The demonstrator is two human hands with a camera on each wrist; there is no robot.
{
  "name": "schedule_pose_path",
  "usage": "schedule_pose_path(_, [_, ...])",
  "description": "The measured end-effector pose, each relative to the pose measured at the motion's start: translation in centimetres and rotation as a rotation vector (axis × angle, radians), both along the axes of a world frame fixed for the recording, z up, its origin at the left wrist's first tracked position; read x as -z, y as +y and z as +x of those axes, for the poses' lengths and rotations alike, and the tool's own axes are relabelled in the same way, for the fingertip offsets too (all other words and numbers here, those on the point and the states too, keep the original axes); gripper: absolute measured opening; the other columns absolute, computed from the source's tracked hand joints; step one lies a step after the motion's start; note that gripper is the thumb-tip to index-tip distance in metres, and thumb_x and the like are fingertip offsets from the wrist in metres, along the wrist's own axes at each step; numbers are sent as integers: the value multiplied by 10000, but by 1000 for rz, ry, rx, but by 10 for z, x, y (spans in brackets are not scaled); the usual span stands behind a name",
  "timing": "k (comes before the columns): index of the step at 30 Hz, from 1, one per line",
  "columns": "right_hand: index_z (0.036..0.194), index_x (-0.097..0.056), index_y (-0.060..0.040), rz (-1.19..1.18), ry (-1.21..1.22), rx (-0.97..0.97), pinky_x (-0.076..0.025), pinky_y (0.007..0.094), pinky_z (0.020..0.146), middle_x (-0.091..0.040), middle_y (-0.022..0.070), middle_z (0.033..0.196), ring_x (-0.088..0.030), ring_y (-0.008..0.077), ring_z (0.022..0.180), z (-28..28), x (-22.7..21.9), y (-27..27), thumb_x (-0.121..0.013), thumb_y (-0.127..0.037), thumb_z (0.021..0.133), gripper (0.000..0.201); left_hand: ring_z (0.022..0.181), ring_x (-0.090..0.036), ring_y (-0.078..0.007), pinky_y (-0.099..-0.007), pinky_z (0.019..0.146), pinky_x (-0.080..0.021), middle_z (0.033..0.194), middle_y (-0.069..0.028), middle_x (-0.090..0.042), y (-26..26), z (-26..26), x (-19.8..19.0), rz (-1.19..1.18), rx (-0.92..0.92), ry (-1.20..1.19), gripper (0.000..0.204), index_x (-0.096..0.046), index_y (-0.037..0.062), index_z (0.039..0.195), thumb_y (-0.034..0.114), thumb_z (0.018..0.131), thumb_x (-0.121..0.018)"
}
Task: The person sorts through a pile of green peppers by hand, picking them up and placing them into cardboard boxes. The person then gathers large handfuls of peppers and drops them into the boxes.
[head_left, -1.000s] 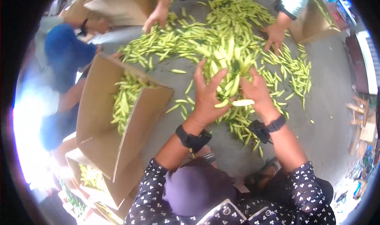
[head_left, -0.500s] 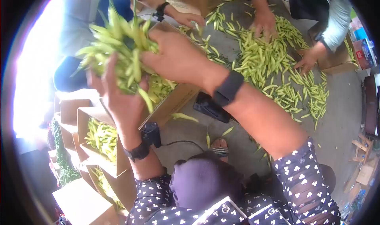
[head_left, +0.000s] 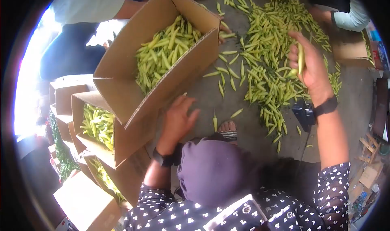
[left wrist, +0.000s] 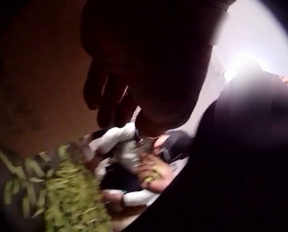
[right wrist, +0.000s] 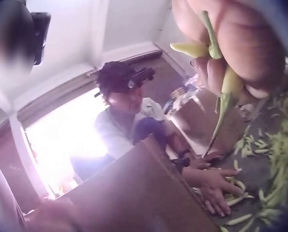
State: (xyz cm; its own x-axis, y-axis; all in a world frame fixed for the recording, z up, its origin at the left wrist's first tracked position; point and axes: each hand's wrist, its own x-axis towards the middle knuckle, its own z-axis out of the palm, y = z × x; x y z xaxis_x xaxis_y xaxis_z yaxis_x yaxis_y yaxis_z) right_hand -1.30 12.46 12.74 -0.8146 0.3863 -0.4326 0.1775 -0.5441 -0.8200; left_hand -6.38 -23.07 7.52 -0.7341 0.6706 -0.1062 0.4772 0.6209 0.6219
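Note:
Over the right side of a floor pile of yellow-green chili peppers (head_left: 270, 48), my right hand (head_left: 310, 64) has its fingers curled around a few peppers (head_left: 301, 58). Up close in the right wrist view, stems and tips of these peppers (right wrist: 232, 84) stick out of the fist. My left hand (head_left: 178, 119) is beside the near outer wall of an open cardboard box (head_left: 178, 74), fingers loosely bent and holding nothing. In the left wrist view that hand (left wrist: 148, 72) is a dark shape. Loose peppers (head_left: 170, 44) lie inside the box.
More open cardboard boxes with peppers (head_left: 97, 123) stand at the left. Another box (head_left: 349, 48) is at the far right. Other people's hands (right wrist: 214, 188) reach among the peppers on the floor. A sandaled foot (head_left: 227, 127) rests near scattered peppers.
Both hands lifted a large bunch of peppers from the pile and carried it left over the box. Now the bunch is gone from them; the left hand is lower, the right back over the pile.

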Motion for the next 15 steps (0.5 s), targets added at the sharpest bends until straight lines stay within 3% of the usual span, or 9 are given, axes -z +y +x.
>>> schedule_pose_path(2, [1086,-574,-77,-25,-54,65,-348,210,453,-476,-15,650,-448,76,555,23,27,10,-574,-282,896,280,1004,-550,-396,-429,856,-456,1119,-216,-549,-38,15,59,-301,-260,-1,452,-495,48,1193,164,775,-621])
schedule_pose_path(3, [1095,-568,-80,-28,-157,155,-355,223,456,-479,-11,651,-455,89,555,35,43,15,-563,-280,902,278,1004,-550,-396,-429,856,-456,1119,-216,-549,-58,25,88,-305,-252,-8,452,-495,48,1193,164,775,-621])
schedule_pose_path(5, [1105,-558,-87,-57,-302,264,-372,251,462,-486,-4,655,-472,115,559,59,76,17,-547,-280,910,275,1024,-537,-415,-442,889,-445,1124,-229,-538,-94,45,127,-526,-418,157,521,-447,62,1245,132,753,-604])
schedule_pose_path(7, [1083,-555,-94,-133,-350,277,-404,294,472,-497,13,670,-499,151,569,86,122,30,-547,-282,910,256,1016,-537,-400,-435,876,-441,1109,-218,-541,-104,53,127,-503,-389,216,495,-484,56,1197,141,733,-633])
schedule_pose_path(10, [1058,-551,-88,-156,-418,450,-418,316,481,-502,27,681,-506,158,570,120,131,26,-559,-250,905,223,1010,-533,-387,-428,863,-435,1090,-207,-544,-104,61,130,-446,-340,205,466,-519,49,1148,140,712,-656])
schedule_pose_path(13, [1061,-554,-81,-97,-500,357,-421,320,489,-498,33,686,-501,168,562,146,151,28,-563,-205,902,202,1014,-526,-388,-431,864,-428,1079,-208,-542,-100,65,134,-422,-425,29,457,-512,44,1145,113,711,-638])
schedule_pose_path(15, [1058,-581,-79,115,-676,251,-424,331,495,-524,41,697,-499,171,557,160,157,30,-558,-155,886,189,1017,-521,-389,-433,865,-422,1072,-209,-541,-96,66,137,-412,-490,-89,452,-508,40,1143,96,710,-625])
